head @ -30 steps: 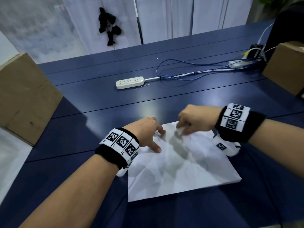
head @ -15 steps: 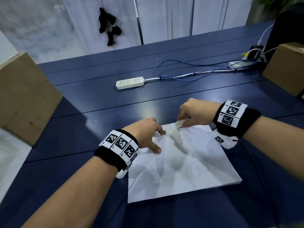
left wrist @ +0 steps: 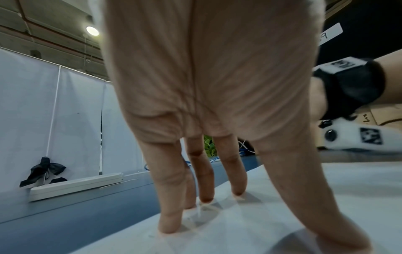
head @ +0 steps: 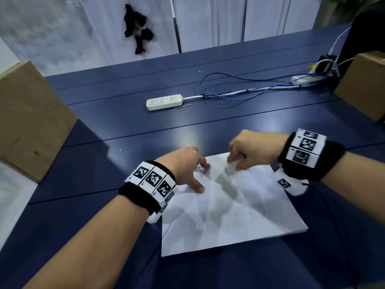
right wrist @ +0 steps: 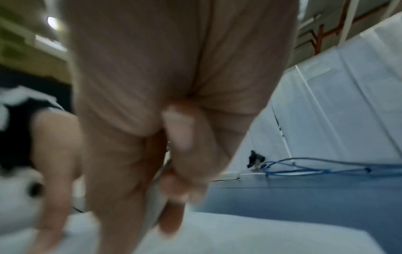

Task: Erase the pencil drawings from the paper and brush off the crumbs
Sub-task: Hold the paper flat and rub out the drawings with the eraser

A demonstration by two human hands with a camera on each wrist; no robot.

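Note:
A white sheet of paper [head: 229, 215] with faint pencil lines lies on the dark blue table [head: 145, 132]. My left hand [head: 187, 170] presses its spread, straight fingers [left wrist: 169, 221] on the paper's [left wrist: 304, 197] far left corner, holding it flat. My right hand [head: 243, 155] pinches a white eraser [head: 230, 168] against the paper near its far edge. In the right wrist view the eraser [right wrist: 156, 202] is a blurred pale strip between thumb and curled fingers [right wrist: 172, 220], over the paper [right wrist: 239, 237].
A white power strip [head: 164, 101] with blue and white cables [head: 239, 92] lies farther back on the table. Cardboard boxes stand at the left [head: 27, 122] and right [head: 362, 84] edges. White curtains [head: 208, 21] hang behind the table.
My right hand has rubbed the eraser back and forth: away to the paper's far edge, then back toward me onto the sheet. The left hand has stayed planted on the corner.

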